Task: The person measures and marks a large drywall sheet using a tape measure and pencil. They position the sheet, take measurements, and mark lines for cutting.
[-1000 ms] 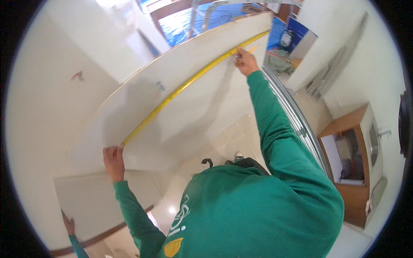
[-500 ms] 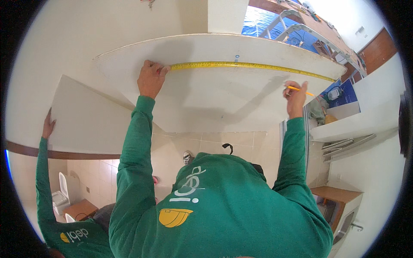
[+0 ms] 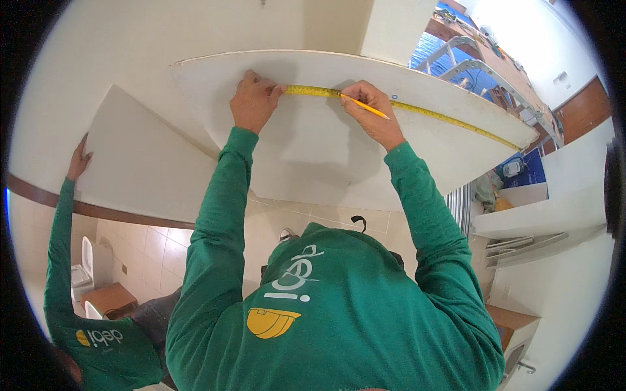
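A yellow tape measure (image 3: 450,120) runs stretched out across a large off-white board (image 3: 293,169), and its far end reaches the board's right edge. At the left end of the visible blade my left hand (image 3: 255,104) is closed on the tape measure; its case is mostly hidden behind the fingers. My right hand (image 3: 375,114) is closed round a yellow pencil (image 3: 366,107). The pencil's tip is at the blade near its lower edge, a short way right of my left hand. Whether it touches the board, I cannot tell.
At left a co-worker in a green sweatshirt (image 3: 107,352) rests a hand (image 3: 79,158) on another pale panel (image 3: 143,156). A metal ladder (image 3: 479,68) and a wooden work surface (image 3: 499,58) stand at upper right. A toilet (image 3: 96,260) is at lower left.
My right hand has moved left along the tape with the pencil, bringing its tip to the blade. My left hand stays on the tape; the whole view has shifted slightly.
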`<state>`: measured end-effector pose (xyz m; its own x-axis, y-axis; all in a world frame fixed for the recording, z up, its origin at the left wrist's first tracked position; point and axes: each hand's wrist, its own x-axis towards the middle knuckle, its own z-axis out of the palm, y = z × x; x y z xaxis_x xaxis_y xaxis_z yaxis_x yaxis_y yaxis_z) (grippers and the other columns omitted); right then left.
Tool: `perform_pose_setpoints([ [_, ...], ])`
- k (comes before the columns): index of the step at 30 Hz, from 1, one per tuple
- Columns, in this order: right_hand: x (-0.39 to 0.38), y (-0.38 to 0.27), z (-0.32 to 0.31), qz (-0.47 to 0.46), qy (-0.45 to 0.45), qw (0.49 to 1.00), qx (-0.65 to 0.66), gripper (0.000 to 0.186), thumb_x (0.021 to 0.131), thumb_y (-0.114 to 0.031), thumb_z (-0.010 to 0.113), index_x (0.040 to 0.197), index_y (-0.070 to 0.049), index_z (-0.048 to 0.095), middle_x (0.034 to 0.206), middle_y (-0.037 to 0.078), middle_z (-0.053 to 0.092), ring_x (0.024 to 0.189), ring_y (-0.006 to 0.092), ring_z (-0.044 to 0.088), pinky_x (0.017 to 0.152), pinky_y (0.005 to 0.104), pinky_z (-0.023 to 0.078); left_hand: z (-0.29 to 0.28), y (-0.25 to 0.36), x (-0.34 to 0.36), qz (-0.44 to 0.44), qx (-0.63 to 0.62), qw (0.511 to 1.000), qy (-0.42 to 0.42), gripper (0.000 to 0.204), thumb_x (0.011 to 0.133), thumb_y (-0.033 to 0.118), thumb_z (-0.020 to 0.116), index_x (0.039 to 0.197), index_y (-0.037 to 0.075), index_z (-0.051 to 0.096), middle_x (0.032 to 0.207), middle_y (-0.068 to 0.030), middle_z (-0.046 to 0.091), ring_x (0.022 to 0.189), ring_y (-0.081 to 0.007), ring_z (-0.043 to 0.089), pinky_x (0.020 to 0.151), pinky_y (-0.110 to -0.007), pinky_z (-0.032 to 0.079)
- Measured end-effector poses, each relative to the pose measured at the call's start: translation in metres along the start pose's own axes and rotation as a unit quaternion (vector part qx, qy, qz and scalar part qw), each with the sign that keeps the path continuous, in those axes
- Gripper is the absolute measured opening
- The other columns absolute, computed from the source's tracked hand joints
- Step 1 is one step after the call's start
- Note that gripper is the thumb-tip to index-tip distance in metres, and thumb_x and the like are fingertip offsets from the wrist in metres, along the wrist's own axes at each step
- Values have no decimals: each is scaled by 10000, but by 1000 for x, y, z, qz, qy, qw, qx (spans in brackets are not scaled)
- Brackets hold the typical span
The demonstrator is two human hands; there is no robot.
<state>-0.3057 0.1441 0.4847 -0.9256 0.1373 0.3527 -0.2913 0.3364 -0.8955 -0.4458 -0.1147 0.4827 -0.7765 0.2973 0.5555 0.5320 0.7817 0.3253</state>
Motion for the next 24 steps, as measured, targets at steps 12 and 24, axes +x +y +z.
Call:
perform_pose_setpoints([
  [12,-5,-24,44,97,-8,994,51,227,1041,-235,699,1020,-9,702,879,28,702,785,110,643,758,286,569,-1,-20,-4,-1,9,1000,-7,369,907,530,760,900,165,816,1076,-61,585,1045,-266,657,774,-441,595],
  [24,-49,-52,11,206,-38,977,-44,321,1115,-240,516,1344,-33,602,809,36,640,730,123,631,671,303,538,-2,-21,5,-11,-27,999,-20,353,896,510,774,892,160,814,1068,-64,577,1032,-271,649,790,-451,588],
])
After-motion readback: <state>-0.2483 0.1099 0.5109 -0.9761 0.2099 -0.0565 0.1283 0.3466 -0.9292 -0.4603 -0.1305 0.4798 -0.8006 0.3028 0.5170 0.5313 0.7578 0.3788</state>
